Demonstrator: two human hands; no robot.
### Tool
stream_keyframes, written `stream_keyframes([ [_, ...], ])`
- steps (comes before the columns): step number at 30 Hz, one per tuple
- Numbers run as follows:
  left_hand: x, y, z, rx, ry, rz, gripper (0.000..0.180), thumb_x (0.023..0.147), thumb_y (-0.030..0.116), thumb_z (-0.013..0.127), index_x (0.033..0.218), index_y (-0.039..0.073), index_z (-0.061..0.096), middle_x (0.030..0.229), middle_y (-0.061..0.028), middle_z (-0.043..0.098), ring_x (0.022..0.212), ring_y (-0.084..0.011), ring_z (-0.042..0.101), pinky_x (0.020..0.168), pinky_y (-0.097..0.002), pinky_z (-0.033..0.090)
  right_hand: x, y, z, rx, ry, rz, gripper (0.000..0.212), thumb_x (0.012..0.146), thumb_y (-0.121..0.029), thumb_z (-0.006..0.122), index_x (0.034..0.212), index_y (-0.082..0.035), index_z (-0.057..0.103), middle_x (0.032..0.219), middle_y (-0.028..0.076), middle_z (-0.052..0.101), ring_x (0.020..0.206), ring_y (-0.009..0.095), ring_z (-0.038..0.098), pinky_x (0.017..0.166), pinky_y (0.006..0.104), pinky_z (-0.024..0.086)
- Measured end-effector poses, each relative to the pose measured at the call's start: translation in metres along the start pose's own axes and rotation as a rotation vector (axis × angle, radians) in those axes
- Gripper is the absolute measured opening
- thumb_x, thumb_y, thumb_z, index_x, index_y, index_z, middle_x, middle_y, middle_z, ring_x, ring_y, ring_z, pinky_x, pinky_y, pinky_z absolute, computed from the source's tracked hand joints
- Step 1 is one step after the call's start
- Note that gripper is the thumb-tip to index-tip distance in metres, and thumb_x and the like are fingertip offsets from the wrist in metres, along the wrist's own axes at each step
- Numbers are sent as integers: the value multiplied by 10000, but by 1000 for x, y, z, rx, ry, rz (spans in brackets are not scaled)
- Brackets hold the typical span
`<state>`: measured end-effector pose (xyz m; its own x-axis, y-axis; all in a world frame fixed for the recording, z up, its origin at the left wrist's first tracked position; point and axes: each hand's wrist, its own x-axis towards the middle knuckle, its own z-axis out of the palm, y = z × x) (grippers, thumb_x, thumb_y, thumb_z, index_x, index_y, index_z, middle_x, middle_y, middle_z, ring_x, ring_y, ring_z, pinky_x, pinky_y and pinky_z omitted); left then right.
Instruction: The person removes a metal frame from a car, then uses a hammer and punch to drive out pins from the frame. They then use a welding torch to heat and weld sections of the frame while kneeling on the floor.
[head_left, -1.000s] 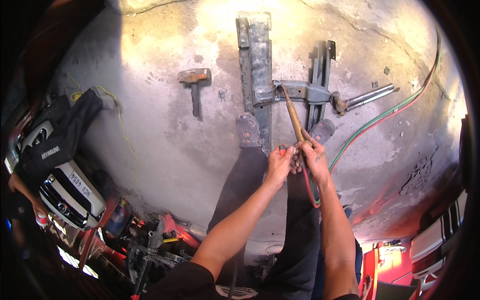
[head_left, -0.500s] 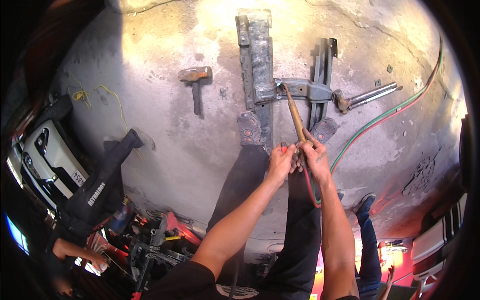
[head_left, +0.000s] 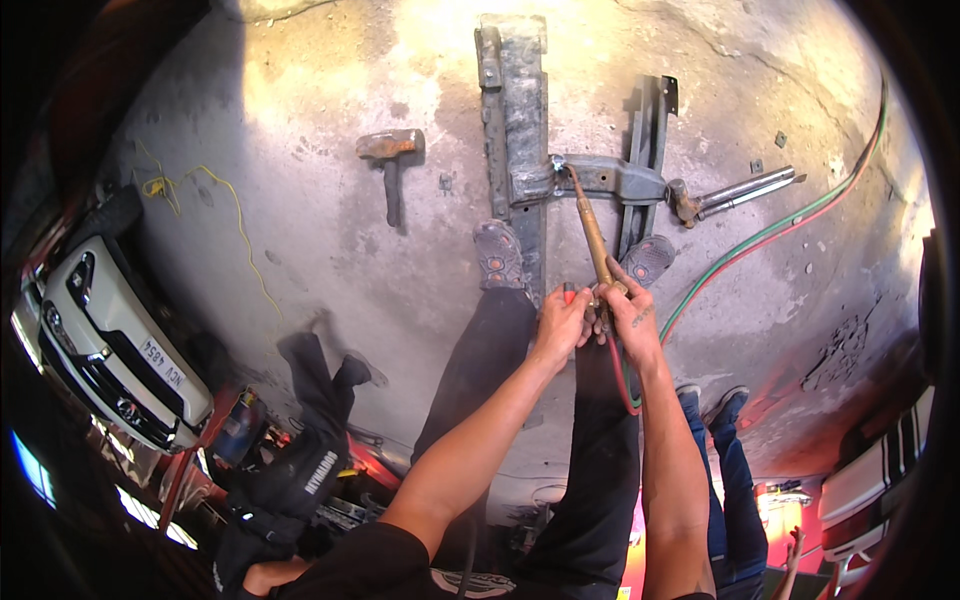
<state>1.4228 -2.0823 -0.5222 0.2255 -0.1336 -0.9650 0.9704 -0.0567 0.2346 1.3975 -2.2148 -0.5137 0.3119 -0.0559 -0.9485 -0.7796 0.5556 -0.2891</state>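
A brass gas torch (head_left: 592, 235) is in my right hand (head_left: 633, 312), its fingers wrapped around the valve end. The torch's thin bent tip touches or nearly touches the joint where a grey metal crosspiece (head_left: 600, 180) meets a long metal beam (head_left: 523, 110). My left hand (head_left: 562, 322) is closed beside the torch's base, with a small red piece showing at its fingertips; whether that is a knob or a separate thing I cannot tell. Red and green hoses (head_left: 740, 238) run from below the torch off to the far right. No flame shows clearly.
A sledgehammer (head_left: 392, 170) lies on the concrete at left; another hammer (head_left: 684, 203) and a metal tube (head_left: 745, 190) lie at right. My shoes (head_left: 497, 255) flank the crosspiece. Yellow cord (head_left: 240, 220), a white car (head_left: 120, 330) and a person in dark clothes (head_left: 300, 450) are left; another person's legs (head_left: 735, 470) are right.
The person in dark clothes at lower left has moved rightward, uncovering more of the car. The person behind at right has shifted their legs. My hands and the torch look nearly unmoved.
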Motion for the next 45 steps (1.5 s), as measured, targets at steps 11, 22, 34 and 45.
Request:
stream_keyframes([
  [11,1,3,-5,27,0,-56,201,1021,232,597,964,40,576,681,-48,615,500,-109,543,422,-249,361,1,-2,2,-33,2,-4,629,935,-137,582,1499,80,406,700,57,618,509,125,549,436,287,452],
  [22,1,8,-2,34,10,-87,190,1027,225,581,965,46,572,671,-34,597,496,-97,509,427,-262,363,5,1,-2,-47,-13,-3,608,963,-125,584,1520,34,398,692,56,636,486,124,570,428,259,466],
  [34,2,2,-3,33,-18,-91,221,1041,226,544,974,25,605,716,-56,646,538,-123,602,437,-262,419,0,-4,-3,-23,-19,27,634,958,-116,606,1528,40,376,691,53,636,493,113,566,434,249,457],
  [45,2,5,-2,33,10,-98,230,1036,244,563,963,30,602,709,-37,618,513,-102,561,414,-252,384,3,1,-1,-20,-8,-9,616,956,-116,607,1512,50,400,683,59,643,490,115,569,423,254,455],
])
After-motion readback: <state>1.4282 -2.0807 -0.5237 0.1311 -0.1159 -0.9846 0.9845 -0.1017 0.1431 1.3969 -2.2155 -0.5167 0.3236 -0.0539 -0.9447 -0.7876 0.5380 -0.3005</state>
